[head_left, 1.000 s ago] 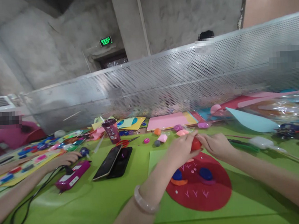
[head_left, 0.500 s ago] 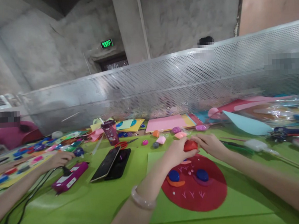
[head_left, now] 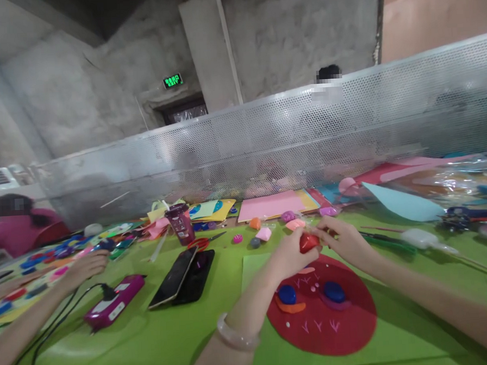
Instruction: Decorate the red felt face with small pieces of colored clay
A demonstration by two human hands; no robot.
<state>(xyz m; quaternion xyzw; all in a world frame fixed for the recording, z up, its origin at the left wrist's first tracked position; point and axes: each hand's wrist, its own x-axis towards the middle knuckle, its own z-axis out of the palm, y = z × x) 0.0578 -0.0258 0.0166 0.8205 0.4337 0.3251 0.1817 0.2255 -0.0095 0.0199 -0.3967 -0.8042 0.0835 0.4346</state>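
My left hand, with a pale bangle on its wrist, holds a red lump of modelling clay, which looks shiny, perhaps wrapped. The fingers of my right hand pinch at the lump's right side. Just below both hands lies a round red paper disc on a light green sheet. Two blue clay discs sit on it, the left one above an orange clay strip and the right one above a purple strip. Small pink Y-shaped marks and pale dots are also on the red disc.
Small clay pieces, such as a pink one, lie beyond my hands. Left are red scissors, a cup, two phones and a purple power strip. Another person's hand reaches in there. A glue gun lies right.
My hands stay together at the red clay, the right fingers shifting slightly on it. At the left, the other person's hand has moved left with a dark round item. The view has tilted slightly.
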